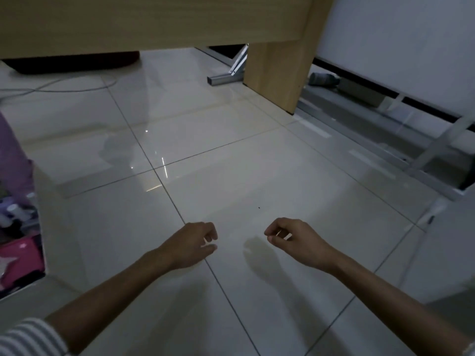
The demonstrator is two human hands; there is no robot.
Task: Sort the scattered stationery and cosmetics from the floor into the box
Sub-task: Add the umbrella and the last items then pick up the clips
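Note:
Both my hands hover over the glossy white floor tiles in the lower middle of the head view. My left hand [191, 246] has loosely curled fingers and holds nothing. My right hand [293, 240] is about a hand's width to its right, fingers also loosely curled and empty. At the far left edge stands the clear-walled box [42, 227], cut off by the frame. Inside it I see several small bottles [15, 211] and a pink item [20, 255]. No loose stationery or cosmetics lie on the tiles near my hands.
A light wooden desk panel [154, 19] and its leg [277, 73] stand ahead. A grey metal frame [385, 140] runs along the right, with a bottle [323, 79] lying behind it. A white cable [59, 87] curls at the back left. A pink cloth [12, 155] hangs above the box.

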